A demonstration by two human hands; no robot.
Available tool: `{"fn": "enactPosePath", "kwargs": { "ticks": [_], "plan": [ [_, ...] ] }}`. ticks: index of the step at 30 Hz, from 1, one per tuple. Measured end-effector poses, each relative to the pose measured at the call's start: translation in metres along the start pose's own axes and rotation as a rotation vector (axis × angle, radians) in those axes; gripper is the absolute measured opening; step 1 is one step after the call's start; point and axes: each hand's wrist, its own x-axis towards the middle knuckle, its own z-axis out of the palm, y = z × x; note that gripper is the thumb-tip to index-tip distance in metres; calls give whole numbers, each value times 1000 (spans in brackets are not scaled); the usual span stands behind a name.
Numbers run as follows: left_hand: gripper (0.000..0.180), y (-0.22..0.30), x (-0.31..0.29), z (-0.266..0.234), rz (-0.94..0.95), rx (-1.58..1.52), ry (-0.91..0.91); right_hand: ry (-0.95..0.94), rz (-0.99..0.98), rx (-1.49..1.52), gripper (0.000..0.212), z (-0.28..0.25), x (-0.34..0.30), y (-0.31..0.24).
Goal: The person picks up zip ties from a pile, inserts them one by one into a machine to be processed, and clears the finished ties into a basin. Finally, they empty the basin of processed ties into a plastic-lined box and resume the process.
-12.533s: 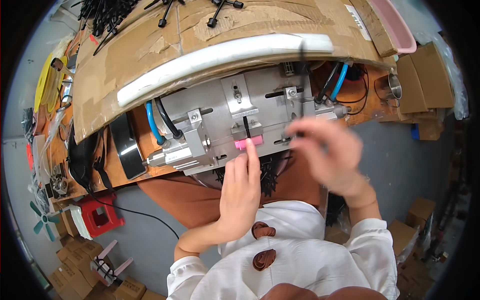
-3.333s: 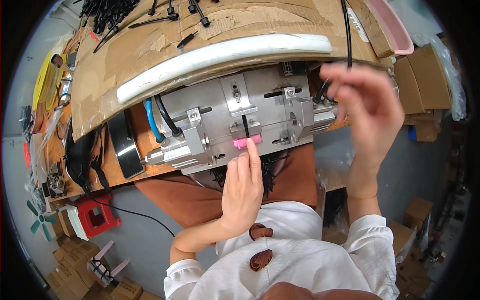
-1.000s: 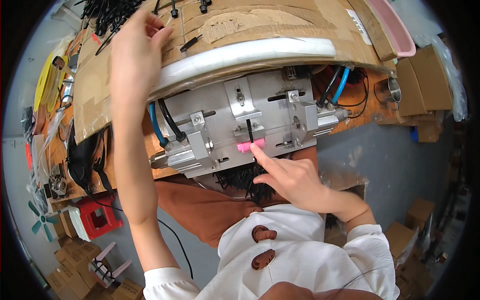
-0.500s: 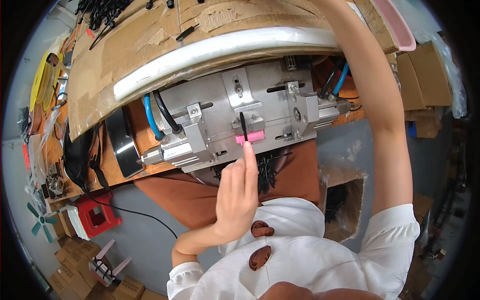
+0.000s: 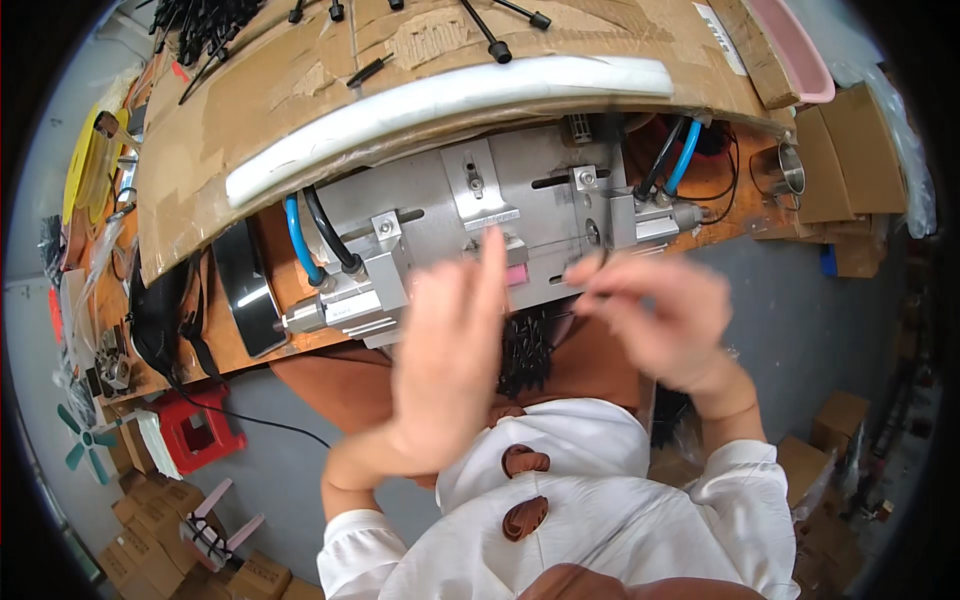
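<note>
My left hand is blurred, its index finger stretched out over the metal fixture in front of me. The fingertip is beside a small pink block at the fixture's middle, partly covered by the hand. Nothing shows gripped in that hand. To the right, my right hand pinches a thin black rod, smeared by motion and standing roughly upright, in front of the fixture's right clamp block. A bunch of black rods lies at my lap below the fixture.
A cardboard sheet with a white padded edge overhangs the fixture, with loose black rods on it. Blue hoses run to the fixture's left end. A phone and a metal cup stand at either side.
My right hand has come back from the far cardboard toward the fixture with a black rod. My left hand has shifted slightly, its fingertip now farther up; the black stick at the pink block no longer shows.
</note>
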Motion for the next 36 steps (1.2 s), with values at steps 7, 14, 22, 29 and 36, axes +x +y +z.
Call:
{"fn": "enactPosePath", "kwargs": {
  "ticks": [7,14,22,29,36],
  "plan": [
    [27,-120,155,-43,26,195,338,-176,94,-299,60,58,-55,9],
    [17,-114,144,-58,-87,56,193,-343,191,-342,64,48,-34,-4],
    [28,-24,19,-38,-9,117,399,78,-287,-876,26,-22,136,32],
    [63,24,-45,39,-73,59,9,-447,125,-494,25,-48,196,22],
    [76,22,-41,42,-149,-41,-96,97,223,-167,15,-47,119,-4]
  ]
}}
